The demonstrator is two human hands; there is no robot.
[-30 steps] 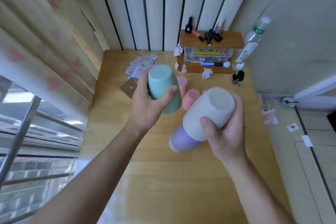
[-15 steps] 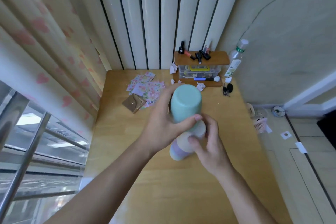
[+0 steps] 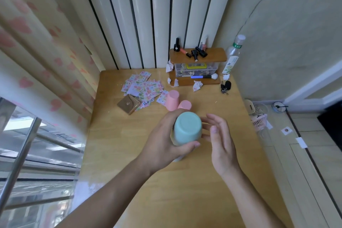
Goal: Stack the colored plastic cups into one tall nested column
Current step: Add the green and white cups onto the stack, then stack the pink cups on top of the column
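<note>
Teal cup [image 3: 187,128] is sitting upside down on top of the stack, above the wooden counter [image 3: 185,190]. Left hand [image 3: 162,146] is wrapping around it, right hand [image 3: 221,142] is hovering beside with fingers spread. Two pink cups [image 3: 175,101] are standing behind.

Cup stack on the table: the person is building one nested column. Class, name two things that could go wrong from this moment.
1. Only the left hand grips the column under the teal cup; the right hand is open beside it, so the column might tip.
2. The two pink cups stand just behind the column; reaching over for them could knock it or them.
</note>
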